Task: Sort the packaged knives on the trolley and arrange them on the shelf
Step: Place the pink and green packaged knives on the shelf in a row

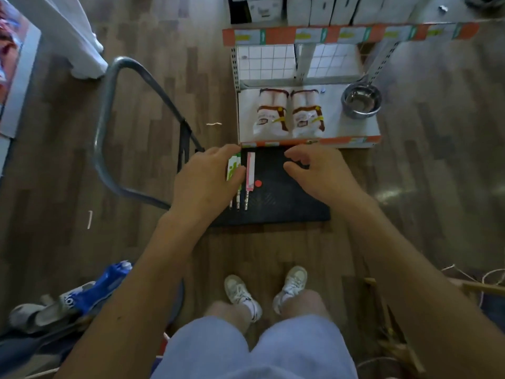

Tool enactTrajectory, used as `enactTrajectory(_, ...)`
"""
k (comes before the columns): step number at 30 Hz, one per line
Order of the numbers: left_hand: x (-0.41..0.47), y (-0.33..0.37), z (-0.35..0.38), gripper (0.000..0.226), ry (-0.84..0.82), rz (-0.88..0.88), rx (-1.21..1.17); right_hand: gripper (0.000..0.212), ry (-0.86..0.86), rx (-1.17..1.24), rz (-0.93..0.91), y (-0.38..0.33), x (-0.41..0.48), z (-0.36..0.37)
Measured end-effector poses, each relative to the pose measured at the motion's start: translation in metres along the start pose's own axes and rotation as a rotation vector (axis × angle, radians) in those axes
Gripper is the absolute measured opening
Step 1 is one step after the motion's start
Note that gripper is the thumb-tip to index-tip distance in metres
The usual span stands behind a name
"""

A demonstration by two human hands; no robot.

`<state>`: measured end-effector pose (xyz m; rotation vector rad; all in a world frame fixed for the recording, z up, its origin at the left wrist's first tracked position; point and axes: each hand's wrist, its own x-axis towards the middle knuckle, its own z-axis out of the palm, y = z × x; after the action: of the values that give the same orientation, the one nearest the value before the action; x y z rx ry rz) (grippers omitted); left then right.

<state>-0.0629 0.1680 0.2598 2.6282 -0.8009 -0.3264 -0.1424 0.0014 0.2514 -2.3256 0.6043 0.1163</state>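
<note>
A black trolley deck [287,203] lies on the floor in front of the low shelf [352,129]. On its left part lie two green-and-white packaged knives [233,166] and a pink-and-white packaged knife [250,170], metal handles pointing toward me. My left hand [203,181] grips the green-packaged knives, thumb across the packaging. The pink knife lies just right of it, untouched. A small red round thing [258,183] sits beside the pink pack. My right hand [319,170] hovers over the deck's right part with fingers curled and nothing in it.
The shelf holds two white-and-brown bagged packs [289,113] and a steel bowl [361,99]. White boxes [322,9] stand on the upper shelf. The trolley's grey handle [109,110] arcs to the left. My feet [266,292] stand behind the deck. Blue bag [101,285] lies lower left.
</note>
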Motion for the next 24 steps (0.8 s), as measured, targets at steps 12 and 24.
enactTrajectory(12, 0.055, -0.112, 0.184, 0.04, -0.05, -0.042, 0.023, 0.032, -0.145, -0.064, 0.001, 0.096, 0.1, 0.173)
enactTrajectory(24, 0.146, -0.279, 0.493, 0.032, -0.067, -0.177, 0.056, 0.024, -0.11, -0.053, 0.057, 0.289, 0.234, 0.44)
